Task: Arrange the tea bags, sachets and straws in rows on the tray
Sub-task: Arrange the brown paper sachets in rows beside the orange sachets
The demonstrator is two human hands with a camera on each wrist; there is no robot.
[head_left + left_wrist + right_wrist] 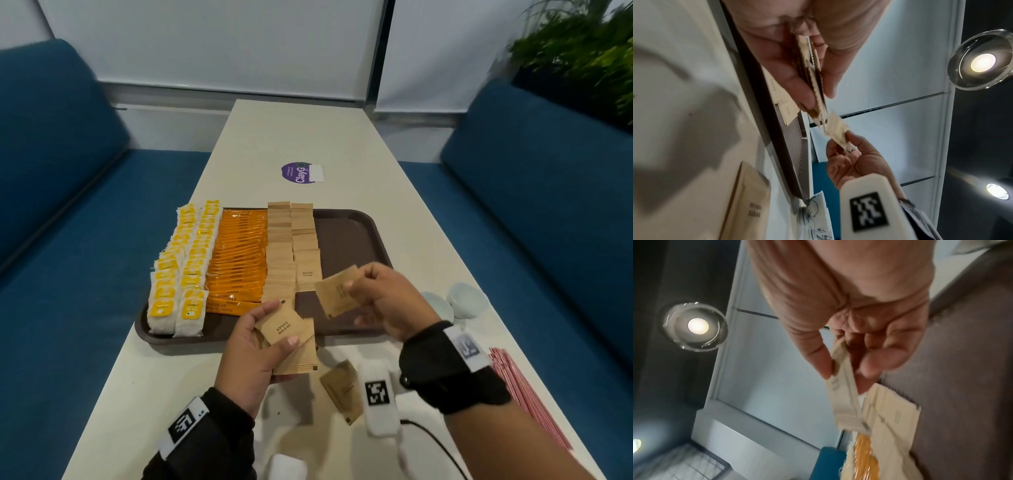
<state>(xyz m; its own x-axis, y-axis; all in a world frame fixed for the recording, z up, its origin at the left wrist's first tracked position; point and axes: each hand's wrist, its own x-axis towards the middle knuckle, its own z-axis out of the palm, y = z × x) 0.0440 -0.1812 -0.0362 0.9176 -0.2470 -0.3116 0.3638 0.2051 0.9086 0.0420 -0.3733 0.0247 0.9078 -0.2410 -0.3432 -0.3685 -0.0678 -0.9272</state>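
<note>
A brown tray [346, 233] holds rows of yellow-tagged tea bags [178, 270], orange coffee sachets [239, 253] and brown sugar sachets [291, 246]. My left hand [260, 346] holds a small stack of brown sugar sachets [287, 335] just in front of the tray's near edge. My right hand [383, 301] pinches one brown sugar sachet [337, 291] over the tray's near right part, beside the sugar rows. In the left wrist view the stack of sugar sachets [813, 78] sits between thumb and fingers. The right wrist view shows the single pinched sugar sachet [844, 395] between thumb and fingers.
One loose brown sugar sachet [342, 390] lies on the white table [308, 137] near me. Pink straws [524, 390] lie along the right edge. White cups [466, 301] stand right of the tray. A purple sticker [298, 173] is farther back. Blue sofas flank the table.
</note>
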